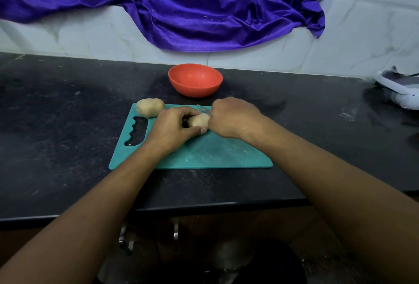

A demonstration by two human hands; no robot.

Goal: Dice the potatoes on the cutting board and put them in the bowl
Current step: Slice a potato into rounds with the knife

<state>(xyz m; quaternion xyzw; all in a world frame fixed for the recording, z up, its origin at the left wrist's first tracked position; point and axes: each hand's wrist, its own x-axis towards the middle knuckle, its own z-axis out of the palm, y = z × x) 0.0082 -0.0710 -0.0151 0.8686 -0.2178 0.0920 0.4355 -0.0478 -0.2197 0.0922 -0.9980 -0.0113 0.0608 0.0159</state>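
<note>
In the middle of the frame, we hold one potato (pixel 199 120) down on the teal cutting board (pixel 215 154) with our left hand (pixel 174 127). Its fingers are curled over the far side of the potato and the thumb lies along the near side, so the round potato cannot roll under the blade. Only the right end of the potato shows between our two hands, and this seems to be the part left free for cutting.

Our right hand (pixel 233 117) is closed in a fist just right of the potato. The knife's handle is hidden inside it. Only a short piece of the knife (pixel 204 109) blade comes out toward the upper left, above the free end of the potato. We cannot tell whether the edge already touches the skin. We judge that the first cuts are only beginning, because no cut pieces are visible on the board.

The second potato (pixel 150 107) lies whole at the upper left corner of the board, partly over its edge, apart from the hands and out of the knife's way. The red bowl (pixel 195 89) stands on the black countertop (pixel 68 125) just above the board in the frame, near enough to receive the pieces, and nothing shows inside it. A purple cloth (pixel 204 11) hangs on the wall above, and a white device (pixel 399 88) sits at the right edge.
</note>
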